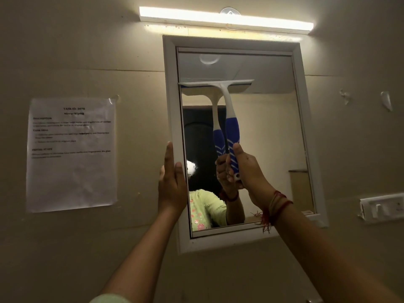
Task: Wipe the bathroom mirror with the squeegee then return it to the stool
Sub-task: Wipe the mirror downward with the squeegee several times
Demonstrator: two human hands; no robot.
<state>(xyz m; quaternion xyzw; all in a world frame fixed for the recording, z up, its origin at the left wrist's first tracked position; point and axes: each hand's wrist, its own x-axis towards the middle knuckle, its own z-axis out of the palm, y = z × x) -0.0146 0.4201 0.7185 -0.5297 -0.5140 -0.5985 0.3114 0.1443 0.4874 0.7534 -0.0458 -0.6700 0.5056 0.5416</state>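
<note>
A white-framed bathroom mirror [269, 132] hangs on the beige wall. My right hand [244, 169] grips the blue-and-white handle of a squeegee [227, 99], whose white blade lies flat against the glass in the upper left part of the mirror. My left hand [172, 184] rests flat with fingers together on the mirror's left frame edge and holds nothing. The glass reflects the squeegee, my hand and a light green sleeve. The stool is out of view.
A lit tube light [225, 19] runs above the mirror. A printed task sheet [72, 154] is taped to the wall on the left. A white switch plate [382, 206] sits on the wall at the right, with two small wall hooks [385, 101] above it.
</note>
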